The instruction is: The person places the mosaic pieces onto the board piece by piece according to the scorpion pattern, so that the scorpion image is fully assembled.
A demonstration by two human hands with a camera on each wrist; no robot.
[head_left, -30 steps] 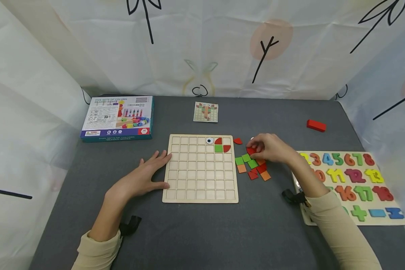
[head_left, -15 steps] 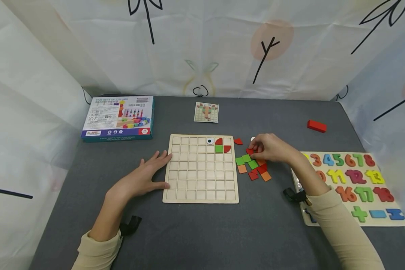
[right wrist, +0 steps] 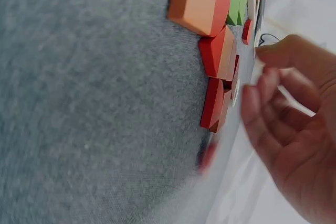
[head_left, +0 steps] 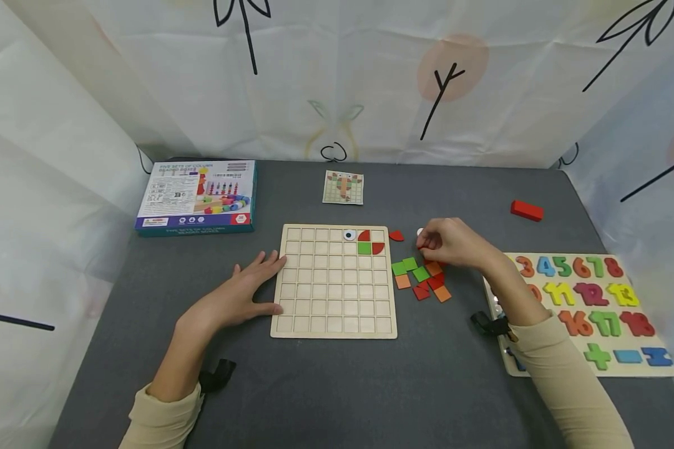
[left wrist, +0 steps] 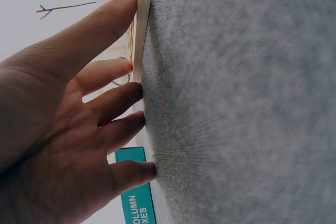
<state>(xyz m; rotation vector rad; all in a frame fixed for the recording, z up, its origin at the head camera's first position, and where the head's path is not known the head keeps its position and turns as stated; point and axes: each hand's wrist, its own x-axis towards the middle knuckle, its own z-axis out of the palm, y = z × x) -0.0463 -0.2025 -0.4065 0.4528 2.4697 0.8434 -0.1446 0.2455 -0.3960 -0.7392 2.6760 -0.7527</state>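
My left hand [head_left: 233, 293] rests with spread fingers at the left edge of a wooden grid board [head_left: 337, 299]; the thumb touches its rim. In the board's upper right cells sit an eye tile [head_left: 349, 235], a green square tile [head_left: 364, 248] and two rounded red tiles [head_left: 378, 248]. Right of the board, my right hand [head_left: 452, 242] pinches a red tile [head_left: 423, 248], mostly hidden by the fingers. Below that hand lie loose green tiles [head_left: 420, 273], orange tiles [head_left: 442, 293] and red tiles [head_left: 421, 291]. A white piece [head_left: 419, 231] shows beside the fingertips.
A patterned card [head_left: 343, 187] lies behind the board. A boxed set [head_left: 196, 196] stands back left. At right are a number puzzle board [head_left: 595, 318], partly under the right forearm, and a red block [head_left: 527, 210]. Another rounded red tile [head_left: 395, 236] lies by the board's corner.
My right hand has shifted slightly up and away from the pile; the red tile under its fingertips has left its place among the loose tiles. My left hand and the board stay still.
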